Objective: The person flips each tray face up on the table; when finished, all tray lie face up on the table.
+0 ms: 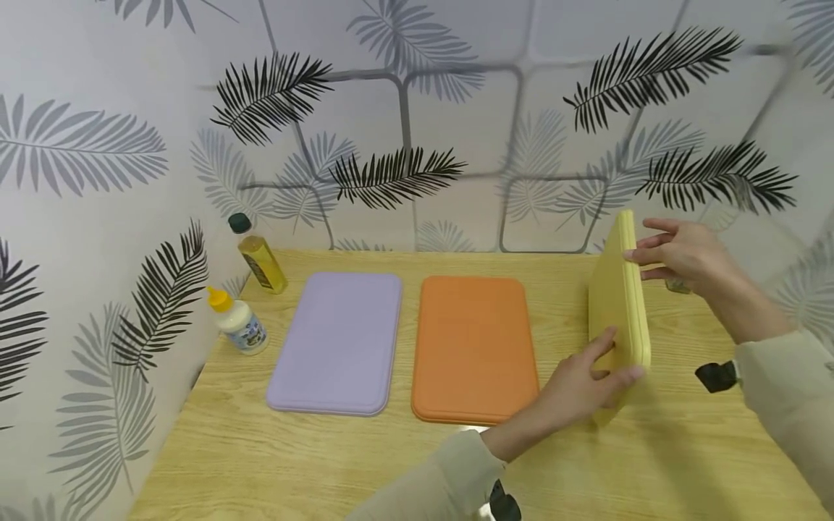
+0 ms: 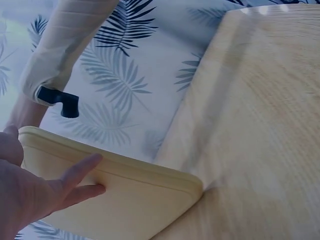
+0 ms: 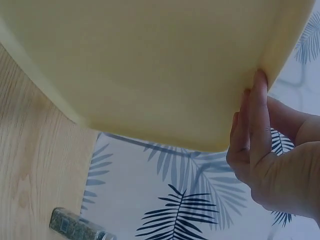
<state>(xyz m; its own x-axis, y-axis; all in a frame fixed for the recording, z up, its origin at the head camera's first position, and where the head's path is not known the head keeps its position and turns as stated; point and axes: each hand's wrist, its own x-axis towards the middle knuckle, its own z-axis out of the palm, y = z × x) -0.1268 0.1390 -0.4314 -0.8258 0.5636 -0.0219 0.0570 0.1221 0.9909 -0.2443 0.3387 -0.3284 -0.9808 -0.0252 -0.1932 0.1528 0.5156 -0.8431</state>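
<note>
A yellow rounded-corner tray (image 1: pixel 612 297) stands tilted up on its long edge at the right of the table. My left hand (image 1: pixel 576 387) pinches its near end, the fingers spread on the left face and the thumb on the edge. At the far upper corner my right hand (image 1: pixel 697 257) holds it, with the thumb on the edge and the fingers behind. In the right wrist view, those fingertips (image 3: pixel 260 82) press the inside of the tray's rim, and its recessed face (image 3: pixel 140 65) shows. The left wrist view shows the tray's lower corner meeting the table.
A lilac tray (image 1: pixel 339 344) and an orange tray (image 1: pixel 476 347) lie flat side by side on the wooden table (image 1: pixel 274 463). At the left stand an oil bottle (image 1: pixel 262 262) and a white bottle (image 1: pixel 241 325) with an orange nozzle. A small jar (image 3: pixel 75 225) stands near the leaf-patterned wall.
</note>
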